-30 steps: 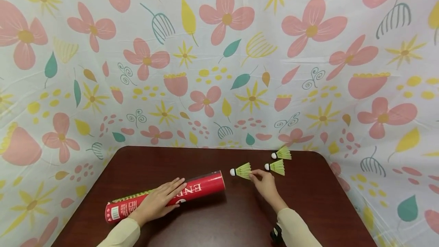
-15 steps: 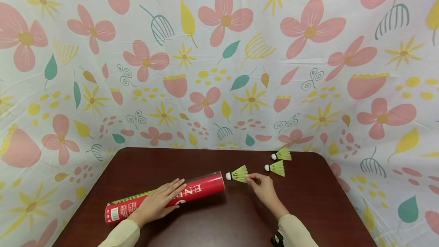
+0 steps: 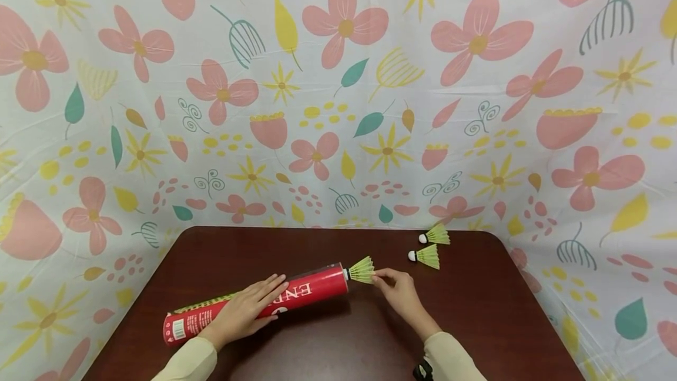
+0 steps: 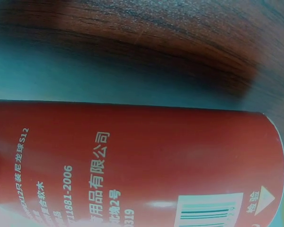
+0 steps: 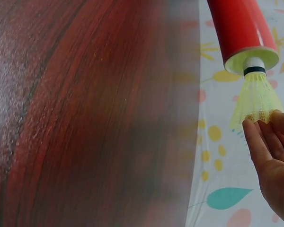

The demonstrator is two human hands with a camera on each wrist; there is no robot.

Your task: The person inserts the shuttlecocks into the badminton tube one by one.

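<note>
A red shuttlecock tube [image 3: 312, 288] lies slantwise on the dark wooden table, its open end facing right. My left hand [image 3: 243, 310] rests across the tube's middle, fingers stretched over its top and thumb on the near side. In the left wrist view the tube's printed, barcoded end [image 4: 189, 156] fills the lower part. My right hand [image 3: 401, 296] pinches a yellow shuttlecock [image 3: 362, 270] by its skirt edge. The shuttlecock's white cork [image 5: 253, 63] is at the tube's mouth, partly inside the rim in the right wrist view, with the skirt outside.
Two more yellow shuttlecocks lie at the table's back right, a nearer one [image 3: 427, 256] and a farther one [image 3: 438, 234], corks facing left. Behind the table [image 3: 508, 310] hangs a flower-patterned cloth [image 3: 338, 104], which also runs along both sides.
My right hand has moved left with the shuttlecock, bringing its cork from short of the tube to the tube's open end. The left hand and the tube have stayed in place.
</note>
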